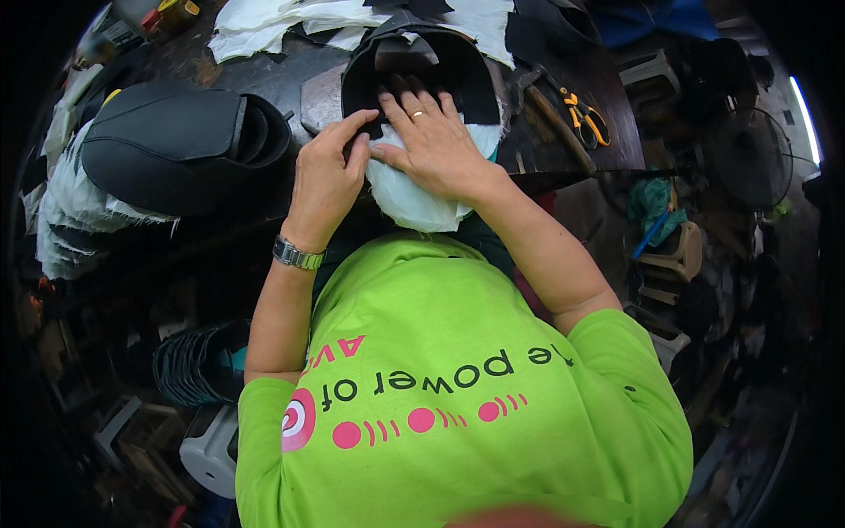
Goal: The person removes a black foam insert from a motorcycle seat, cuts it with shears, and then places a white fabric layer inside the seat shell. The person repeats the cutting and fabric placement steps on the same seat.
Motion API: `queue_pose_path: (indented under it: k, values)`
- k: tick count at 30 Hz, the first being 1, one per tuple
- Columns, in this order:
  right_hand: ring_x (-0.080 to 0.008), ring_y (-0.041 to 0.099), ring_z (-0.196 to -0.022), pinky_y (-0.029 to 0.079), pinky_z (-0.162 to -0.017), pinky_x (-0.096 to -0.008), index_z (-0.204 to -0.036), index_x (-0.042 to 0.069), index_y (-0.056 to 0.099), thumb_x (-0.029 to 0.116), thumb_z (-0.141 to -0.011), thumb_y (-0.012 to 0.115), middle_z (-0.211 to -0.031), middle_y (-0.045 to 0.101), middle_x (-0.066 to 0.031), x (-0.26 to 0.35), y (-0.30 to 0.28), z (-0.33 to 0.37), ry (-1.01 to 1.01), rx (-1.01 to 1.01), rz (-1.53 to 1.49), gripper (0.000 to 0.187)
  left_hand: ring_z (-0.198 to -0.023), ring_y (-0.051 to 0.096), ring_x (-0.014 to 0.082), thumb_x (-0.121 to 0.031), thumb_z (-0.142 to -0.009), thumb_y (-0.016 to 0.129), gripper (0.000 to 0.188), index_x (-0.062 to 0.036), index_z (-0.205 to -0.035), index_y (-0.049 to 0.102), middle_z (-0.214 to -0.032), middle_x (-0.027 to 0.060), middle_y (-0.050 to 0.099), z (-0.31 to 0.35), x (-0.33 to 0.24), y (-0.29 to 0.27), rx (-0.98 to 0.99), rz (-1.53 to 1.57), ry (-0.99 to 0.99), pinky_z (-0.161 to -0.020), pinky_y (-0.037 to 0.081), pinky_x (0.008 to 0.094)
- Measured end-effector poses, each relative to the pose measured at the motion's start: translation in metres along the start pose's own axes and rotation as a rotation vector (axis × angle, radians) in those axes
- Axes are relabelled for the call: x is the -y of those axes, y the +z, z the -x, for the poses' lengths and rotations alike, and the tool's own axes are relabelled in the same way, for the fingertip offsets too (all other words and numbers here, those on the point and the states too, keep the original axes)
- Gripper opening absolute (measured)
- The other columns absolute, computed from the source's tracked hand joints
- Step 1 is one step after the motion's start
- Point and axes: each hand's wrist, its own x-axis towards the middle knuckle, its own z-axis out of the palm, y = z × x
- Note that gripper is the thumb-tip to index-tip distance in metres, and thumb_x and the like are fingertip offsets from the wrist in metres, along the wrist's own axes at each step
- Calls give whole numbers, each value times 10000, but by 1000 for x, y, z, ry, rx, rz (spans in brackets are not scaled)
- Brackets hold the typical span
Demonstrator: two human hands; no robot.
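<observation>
Work piece: the black shell (pixel 482 79) sits straight ahead of you at the near side of the dark bench (pixel 620 145), mouth toward you. Your right hand (pixel 437 145) is open and flat, fingers spread, pressing across the white lining (pixel 409 201) and reaching inside. Your left hand (pixel 339 158) has thumb and forefinger curved toward each other at the lining's left side; whether they pinch cloth cannot be told. Progress, judged: the lining is in place at the mouth, but a loose flap hangs toward your lap, so smoothing and securing seem unfinished. The shell's interior is dark, so how far the lining runs in is uncertain. Clearance: a grey block (pixel 319 104) lies just left of the shell, with another black piece (pixel 150 145) beyond; the hammer (pixel 559 128) and orange-handled scissors (pixel 585 119) limit the right. The most open room is on your side, past the bench's front edge.
</observation>
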Motion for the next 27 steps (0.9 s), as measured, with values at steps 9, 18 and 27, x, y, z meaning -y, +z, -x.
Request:
queue_pose_path:
  k: [9, 18, 27]
  values:
    - [-396, 393, -1433, 230, -1206, -541, -1611, 188, 344, 619, -1014, 442, -1558, 419, -253, -12, -20, -4, -108, 206, -59, 743, -686, 600, 95, -79, -901, 754, 245, -79, -1145, 774, -947, 55, 674, -5, -7, -25, 9, -127, -68, -647, 479, 249]
    - [-397, 408, -1418, 230, -1207, -544, -1618, 275, 336, 608, -1004, 474, -1543, 430, -268, -19, -21, -2, -174, 217, -66, 712, -944, 666, 204, -20, -855, 769, 455, -98, -1296, 690, -1349, 141, 545, -13, -13, -27, 6, -214, -35, -814, 573, 322]
    - [-388, 355, -1465, 204, -1227, -542, -1599, 198, 364, 612, -985, 503, -1573, 403, -249, -19, -15, 4, -180, 97, -63, 754, -1383, 444, 479, -10, -941, 627, 523, -65, -1449, 516, -1517, 274, 394, -16, 4, 1, -41, -204, 273, -1113, 424, 467]
